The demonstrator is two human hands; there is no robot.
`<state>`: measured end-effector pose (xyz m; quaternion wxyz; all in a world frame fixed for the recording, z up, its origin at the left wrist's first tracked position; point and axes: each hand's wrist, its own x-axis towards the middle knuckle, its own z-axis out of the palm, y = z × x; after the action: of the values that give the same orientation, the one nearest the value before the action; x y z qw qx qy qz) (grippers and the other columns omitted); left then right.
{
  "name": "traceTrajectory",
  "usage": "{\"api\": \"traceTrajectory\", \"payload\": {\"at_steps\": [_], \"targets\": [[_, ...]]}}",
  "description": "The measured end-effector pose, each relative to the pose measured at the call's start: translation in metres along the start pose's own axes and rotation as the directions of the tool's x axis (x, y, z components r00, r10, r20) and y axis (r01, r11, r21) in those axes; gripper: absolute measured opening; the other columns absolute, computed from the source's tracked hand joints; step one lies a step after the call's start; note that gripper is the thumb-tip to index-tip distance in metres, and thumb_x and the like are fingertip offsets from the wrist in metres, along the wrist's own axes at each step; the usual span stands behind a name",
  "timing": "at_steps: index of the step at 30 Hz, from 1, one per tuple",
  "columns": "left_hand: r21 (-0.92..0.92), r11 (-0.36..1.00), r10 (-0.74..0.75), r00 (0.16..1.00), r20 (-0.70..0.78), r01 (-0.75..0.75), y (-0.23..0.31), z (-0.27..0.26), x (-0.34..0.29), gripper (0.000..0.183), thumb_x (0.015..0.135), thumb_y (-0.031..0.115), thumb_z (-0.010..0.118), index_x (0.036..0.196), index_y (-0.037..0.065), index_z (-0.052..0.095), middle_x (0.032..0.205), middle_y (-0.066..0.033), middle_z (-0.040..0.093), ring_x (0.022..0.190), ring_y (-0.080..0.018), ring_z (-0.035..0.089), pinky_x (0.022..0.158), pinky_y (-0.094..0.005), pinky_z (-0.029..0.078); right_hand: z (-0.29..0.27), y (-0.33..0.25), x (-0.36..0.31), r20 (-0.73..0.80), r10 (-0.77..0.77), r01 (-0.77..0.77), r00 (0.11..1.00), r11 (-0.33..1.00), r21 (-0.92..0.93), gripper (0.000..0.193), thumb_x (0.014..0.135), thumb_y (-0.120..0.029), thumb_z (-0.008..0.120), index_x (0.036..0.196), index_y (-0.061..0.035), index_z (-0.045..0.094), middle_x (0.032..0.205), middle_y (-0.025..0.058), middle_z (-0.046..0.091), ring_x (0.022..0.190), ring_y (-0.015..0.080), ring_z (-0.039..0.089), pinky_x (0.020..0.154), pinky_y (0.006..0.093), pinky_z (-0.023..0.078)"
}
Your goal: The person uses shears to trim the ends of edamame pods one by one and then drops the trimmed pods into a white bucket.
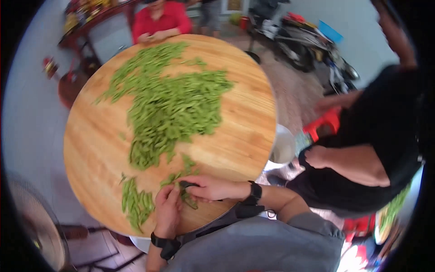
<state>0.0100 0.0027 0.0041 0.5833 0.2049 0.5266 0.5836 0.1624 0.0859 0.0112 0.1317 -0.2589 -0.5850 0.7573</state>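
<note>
At the near edge of a round wooden table (247,122), my two hands meet over the tabletop. My left hand (167,208) is closed, pinching a green bean pod (177,186) at its fingertips. Closed beside it, my right hand (207,188) grips a small dark tool (186,184), whose kind is blurred and partly hidden. Some loose pods (186,165) lie just beyond and under my hands. To the left of my left hand is a small pile of pods (136,201). A large heap of green pods (176,106) spreads over the middle and far side.
Across the table sits a person in red (161,20), hands at the far edge. A person in black (376,140) stands close on my right, by a white bucket (283,145). A fan (34,222) stands at lower left; a motorbike (299,43) is parked behind.
</note>
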Motion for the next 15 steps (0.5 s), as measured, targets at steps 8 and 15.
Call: {"api": "traceTrajectory", "payload": {"at_steps": [8,15], "targets": [[-0.022,0.999,0.031,0.998,0.058,-0.03,-0.002,0.006,0.005,0.01,0.088,0.015,0.056,0.083,0.007,0.051,0.054,0.0069,0.038,0.04,-0.0022,0.028,0.035,-0.0176,0.022,-0.002,0.012,-0.001,0.049,0.008,-0.013,0.999,0.995,0.098,0.044,0.092,-0.011,0.034,0.136,-0.011,0.029,0.067,0.0025,0.049,0.043,0.0058,0.041,0.038,0.0196,0.035],[0.119,0.988,0.096,0.994,0.048,-0.101,-0.011,-0.007,0.007,0.012,0.087,0.015,0.057,0.081,0.007,0.052,0.057,0.007,0.041,0.042,-0.0012,0.03,0.037,-0.0174,0.022,0.0,0.014,0.003,0.07,0.042,-0.045,0.997,0.998,0.037,0.045,0.092,-0.01,0.035,0.136,-0.0131,0.029,0.066,0.0022,0.05,0.043,0.0061,0.042,0.038,0.0204,0.035]]}}
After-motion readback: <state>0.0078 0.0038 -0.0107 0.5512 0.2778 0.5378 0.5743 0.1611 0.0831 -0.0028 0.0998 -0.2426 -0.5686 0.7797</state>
